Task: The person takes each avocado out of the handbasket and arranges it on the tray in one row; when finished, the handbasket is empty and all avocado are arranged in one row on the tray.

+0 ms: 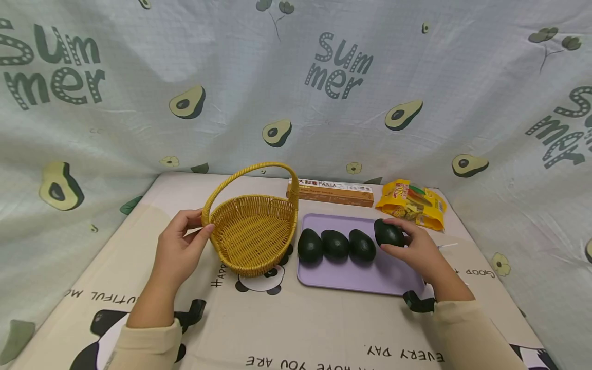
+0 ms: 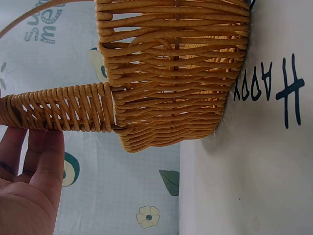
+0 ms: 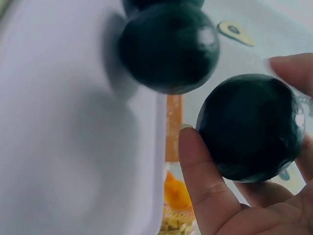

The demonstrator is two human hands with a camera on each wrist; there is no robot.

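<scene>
A yellow wicker basket (image 1: 252,234) with an arched handle (image 2: 63,107) stands at the table's middle. My left hand (image 1: 201,222) holds it at the left foot of that handle, thumb on the rim and fingers behind; the left wrist view shows the fingers (image 2: 29,152) lying against the handle. Three dark avocados (image 1: 335,244) sit in a row on a purple tray (image 1: 351,280). My right hand (image 1: 393,241) grips another avocado (image 1: 387,232) at the row's right end, just above the tray. The right wrist view shows that avocado (image 3: 252,127) between thumb (image 3: 205,181) and fingers.
A long pasta box (image 1: 330,191) lies behind the tray, and a yellow snack bag (image 1: 411,203) lies at the back right. A printed cloth covers the table and hangs behind it as a backdrop.
</scene>
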